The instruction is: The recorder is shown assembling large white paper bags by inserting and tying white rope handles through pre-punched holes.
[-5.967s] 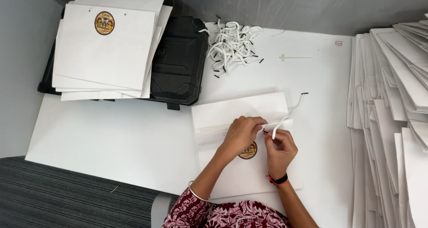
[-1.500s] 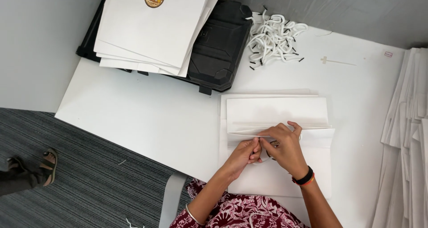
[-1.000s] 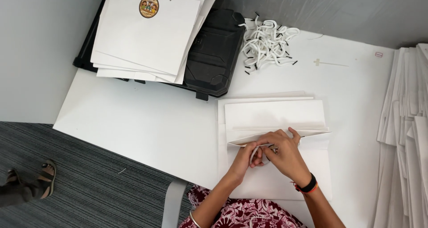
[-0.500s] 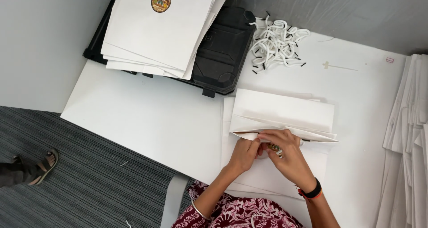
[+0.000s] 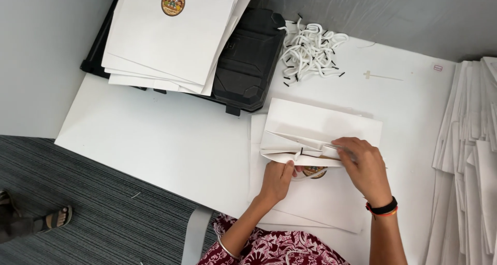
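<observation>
Bag [image 5: 316, 141] lies centre-right on worktop [image 5: 155, 141]. Left hand [image 5: 277, 179] fingers pinch its mouth fold; right hand [image 5: 365, 166] fingers press the edge, grip unclear. Risk: fold creases if pressed unevenly.

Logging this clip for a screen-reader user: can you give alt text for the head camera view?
Two bare hands, left hand and right hand, hold open the mouth of a flat white paper bag on a white table. Behind lie a pile of white cord handles and stacked white bags on a black case.
</observation>
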